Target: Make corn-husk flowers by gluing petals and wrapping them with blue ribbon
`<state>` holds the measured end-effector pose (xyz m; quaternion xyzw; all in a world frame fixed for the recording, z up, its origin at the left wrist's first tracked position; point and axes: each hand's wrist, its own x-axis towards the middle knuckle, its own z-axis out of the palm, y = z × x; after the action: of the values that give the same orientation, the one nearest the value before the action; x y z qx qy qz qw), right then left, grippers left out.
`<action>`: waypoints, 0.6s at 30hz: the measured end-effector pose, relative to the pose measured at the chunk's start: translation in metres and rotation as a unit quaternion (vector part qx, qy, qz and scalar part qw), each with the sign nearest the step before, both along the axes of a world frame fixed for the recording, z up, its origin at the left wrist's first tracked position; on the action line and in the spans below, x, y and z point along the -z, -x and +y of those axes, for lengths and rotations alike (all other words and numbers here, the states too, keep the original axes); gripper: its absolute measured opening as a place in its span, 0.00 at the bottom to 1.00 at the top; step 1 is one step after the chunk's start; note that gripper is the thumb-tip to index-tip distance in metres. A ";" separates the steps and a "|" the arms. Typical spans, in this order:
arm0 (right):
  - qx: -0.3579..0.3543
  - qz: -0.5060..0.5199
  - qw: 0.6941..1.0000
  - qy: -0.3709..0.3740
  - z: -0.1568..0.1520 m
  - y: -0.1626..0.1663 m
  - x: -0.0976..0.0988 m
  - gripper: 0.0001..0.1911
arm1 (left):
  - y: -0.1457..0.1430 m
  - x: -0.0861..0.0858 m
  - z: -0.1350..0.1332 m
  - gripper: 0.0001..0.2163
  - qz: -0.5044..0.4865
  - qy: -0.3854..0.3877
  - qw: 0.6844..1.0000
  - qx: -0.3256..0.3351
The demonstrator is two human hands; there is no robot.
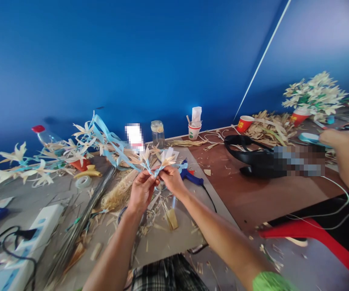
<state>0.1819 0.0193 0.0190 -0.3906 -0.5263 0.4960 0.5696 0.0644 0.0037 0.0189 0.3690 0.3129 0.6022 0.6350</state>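
My left hand point(141, 190) and my right hand point(172, 179) meet above the table, both pinched on a small straw flower point(159, 158) bound with light blue ribbon point(110, 141). The ribbon runs up and to the left from my fingers toward a string of pale straw flowers point(41, 159). Just right of my right hand lies a blue glue gun point(191, 176) with its black cord. A straw bundle point(118, 194) lies left of my left hand.
A grey board point(174, 238) strewn with straw scraps lies under my hands. A white power strip point(25, 242) sits at the left, cups point(194, 130) and a jar point(157, 132) at the back. Another person's arm point(348, 157) reaches in at the right, near a flower bouquet point(315, 95).
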 end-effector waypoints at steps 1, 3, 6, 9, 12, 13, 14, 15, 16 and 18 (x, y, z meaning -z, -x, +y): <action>0.029 -0.051 0.998 -0.023 0.000 -0.001 0.000 0.08 | 0.000 0.001 0.000 0.10 0.014 -0.002 1.000 -0.009; 0.077 -0.138 0.985 -0.071 -0.001 -0.003 0.000 0.09 | 0.000 0.003 0.001 0.10 0.050 -0.008 0.998 -0.024; 0.095 -0.195 0.969 -0.118 -0.003 -0.005 0.002 0.10 | 0.002 0.004 0.003 0.09 0.080 -0.019 0.995 -0.048; 0.082 -0.232 0.955 -0.167 -0.005 -0.005 0.003 0.10 | 0.005 0.004 0.004 0.08 0.073 -0.024 0.995 -0.059; 0.074 -0.273 0.936 -0.208 -0.008 -0.005 0.004 0.12 | 0.007 0.004 0.005 0.07 0.101 -0.034 0.992 -0.071; 0.074 -0.283 0.932 -0.215 -0.009 -0.005 0.004 0.12 | 0.007 0.003 0.004 0.07 0.117 -0.040 0.989 -0.080; 0.075 -0.290 0.928 -0.220 -0.010 -0.006 0.003 0.12 | 0.007 0.003 0.004 0.06 0.132 -0.047 0.986 -0.090; 0.077 -0.298 0.925 -0.225 -0.011 -0.007 0.002 0.12 | 0.007 0.002 0.004 0.06 0.143 -0.055 0.983 -0.098; 0.080 -0.308 0.920 -0.231 -0.012 -0.008 0.001 0.12 | 0.007 0.001 0.003 0.05 0.151 -0.062 0.981 -0.103; 0.085 -0.337 0.905 -0.247 -0.014 -0.010 -0.003 0.12 | 0.007 0.000 0.002 0.04 0.160 -0.073 0.979 -0.107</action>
<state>0.1918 0.0051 0.0220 -0.4244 -0.7572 0.1393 0.4766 0.0572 0.0058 0.0185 0.4703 0.4031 0.6213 0.4800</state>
